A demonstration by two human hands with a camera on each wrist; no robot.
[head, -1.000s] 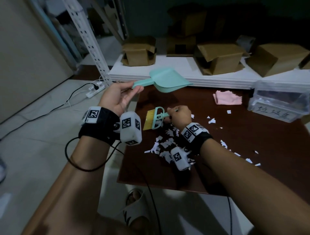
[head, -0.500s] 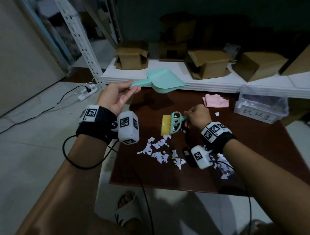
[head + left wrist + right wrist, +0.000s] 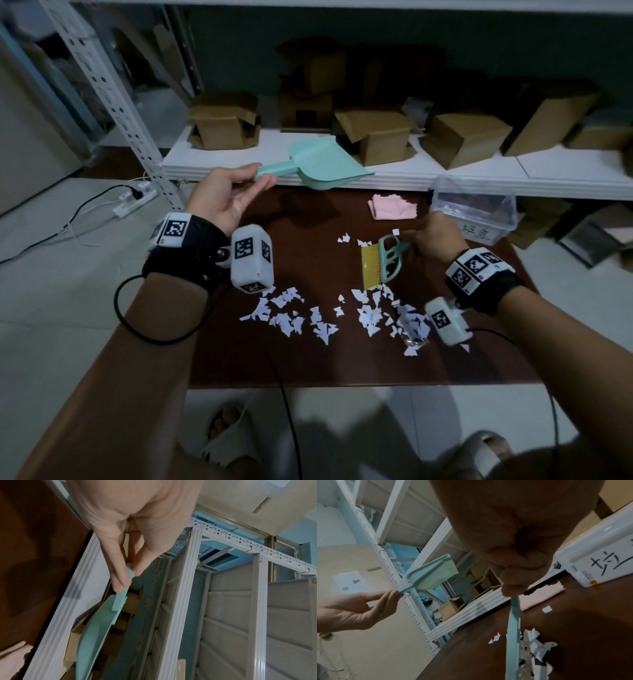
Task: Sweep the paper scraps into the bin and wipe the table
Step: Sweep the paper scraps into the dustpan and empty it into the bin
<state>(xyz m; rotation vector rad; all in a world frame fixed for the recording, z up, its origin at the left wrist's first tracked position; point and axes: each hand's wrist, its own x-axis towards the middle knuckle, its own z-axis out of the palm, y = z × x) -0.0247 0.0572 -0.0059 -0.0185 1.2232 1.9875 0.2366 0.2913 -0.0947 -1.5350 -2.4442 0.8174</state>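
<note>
White paper scraps (image 3: 329, 313) lie strewn across the dark brown table (image 3: 308, 359), thickest near its front middle. My right hand (image 3: 433, 236) grips the handle of a teal brush (image 3: 383, 261) with yellow bristles, held low over the table right of centre; the scraps (image 3: 534, 651) lie beside the brush handle (image 3: 513, 635). My left hand (image 3: 236, 192) pinches the handle end of a teal dustpan (image 3: 322, 162) between thumb and fingers, up in the air above the table's far left corner. The dustpan (image 3: 96, 628) hangs clear of the table. A clear plastic bin (image 3: 476, 209) stands at the far right.
A pink cloth (image 3: 392, 206) lies on the table's far side, left of the bin. A white shelf (image 3: 445, 174) with several cardboard boxes (image 3: 376, 137) runs behind the table. A metal rack post (image 3: 113, 99) and a power strip (image 3: 133, 198) are at left. My sandalled feet (image 3: 226, 435) show below.
My right hand has carried the brush rightwards across the table, and the scraps lie spread wider along the front. The left hand still holds the dustpan aloft.
</note>
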